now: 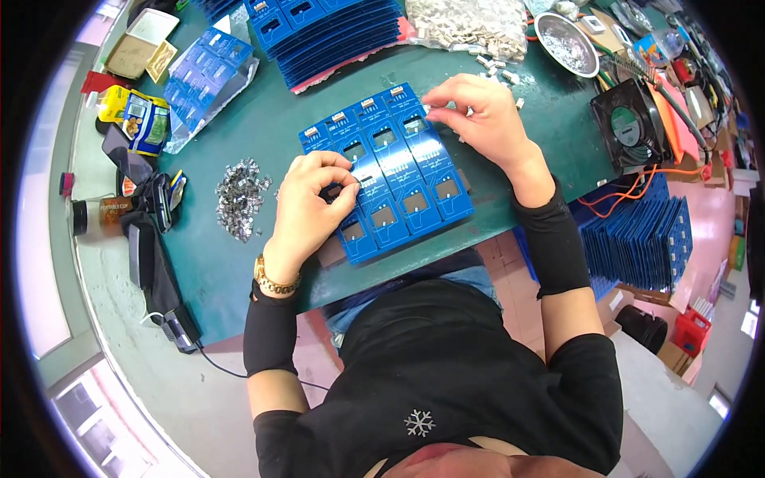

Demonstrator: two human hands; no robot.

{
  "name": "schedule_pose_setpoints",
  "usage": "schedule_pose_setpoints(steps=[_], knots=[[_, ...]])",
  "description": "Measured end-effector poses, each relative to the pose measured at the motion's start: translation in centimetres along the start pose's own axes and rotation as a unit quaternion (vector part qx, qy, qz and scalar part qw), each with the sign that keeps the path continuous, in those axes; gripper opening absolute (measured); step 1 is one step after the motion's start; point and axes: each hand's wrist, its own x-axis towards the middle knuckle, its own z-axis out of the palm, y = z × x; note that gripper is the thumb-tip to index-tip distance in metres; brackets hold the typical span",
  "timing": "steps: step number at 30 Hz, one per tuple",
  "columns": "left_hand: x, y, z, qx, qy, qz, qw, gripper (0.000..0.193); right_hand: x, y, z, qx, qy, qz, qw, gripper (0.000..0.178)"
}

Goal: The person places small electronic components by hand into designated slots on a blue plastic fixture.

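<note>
A blue circuit board panel (pixel 402 167) lies on the green table in front of me, slightly turned. It has rows of rectangular cut-outs, and small white connectors (pixel 367 104) stand along its far edge. My left hand (pixel 309 199) rests at the panel's left side, thumb and fingertips pinched together over it; whatever they may hold is too small to make out. Over the panel's far right corner is my right hand (pixel 482 119), its thumb and forefinger closed on a small white connector (pixel 427 108), partly hidden by the fingertips.
Small metal parts (pixel 241 199) lie heaped left of the panel. Beyond it are a stack of blue boards (pixel 339 48), a bag of white connectors (pixel 470 28) and a metal bowl (pixel 566 45). A black fan (pixel 629 123) stands right; more boards (pixel 641 239) sit below the table's right edge.
</note>
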Motion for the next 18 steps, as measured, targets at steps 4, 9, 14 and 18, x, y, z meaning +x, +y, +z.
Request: schedule_pose_setpoints(steps=[4, 9, 14, 18], knots=[[0.0, 0.1, 0.1, 0.023, -0.005, 0.017, 1.0, 0.006, 0.0, -0.5, -0.3, 0.035, -0.001, 0.07, 0.997, 0.018], [-0.2, 0.1, 0.0, 0.075, -0.002, 0.064, 0.995, 0.008, 0.0, -0.4, 0.0, 0.088, -0.026, 0.028, 0.995, 0.014], [-0.8, 0.5, -0.2, 0.143, 0.019, 0.126, 0.982, 0.009, 0.4, -1.8, 1.1, 0.187, -0.112, 0.129, 0.967, 0.011], [-0.8, 1.0, -1.0, 0.2, 0.026, 0.14, 0.969, 0.012, 0.6, -2.1, 1.8, 0.205, -0.14, 0.11, 0.962, 0.012]])
